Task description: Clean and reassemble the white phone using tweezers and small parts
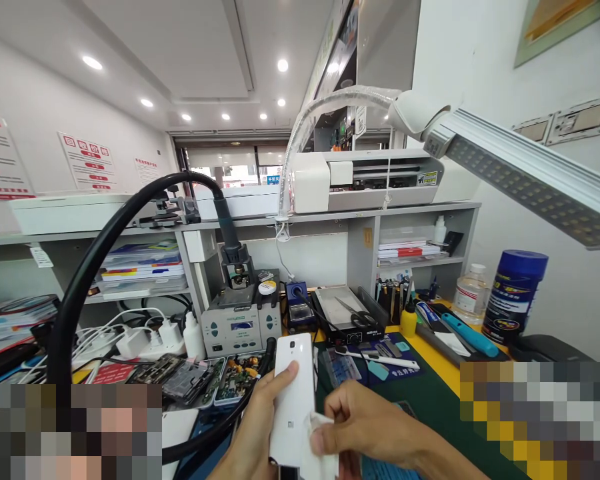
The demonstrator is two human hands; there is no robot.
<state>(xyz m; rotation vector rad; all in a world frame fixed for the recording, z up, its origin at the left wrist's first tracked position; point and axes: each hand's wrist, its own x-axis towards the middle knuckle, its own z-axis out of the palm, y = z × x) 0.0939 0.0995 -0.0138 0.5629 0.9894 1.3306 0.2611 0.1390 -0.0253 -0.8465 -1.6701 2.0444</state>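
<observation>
A white smartphone [291, 393], its back with camera and logo facing me, is tilted upright above the bench. My left hand [255, 420] is closed around its left side, with the thumb lying on the back cover. Over the phone's lower right part, my right hand [365, 427] pinches a crumpled white tissue [320, 427] between thumb and fingers. The tissue touches the cover there and hides that corner. The phone's screen side is out of sight.
Behind the phone stand a hot air station [243, 327] and a tray of circuit boards [240, 377]. A thick black hose [95, 233] arches on the left. Scissors [357, 315], a white-handled brush [385, 358] and a blue can [515, 293] are further right. A lamp [530, 177] hangs overhead.
</observation>
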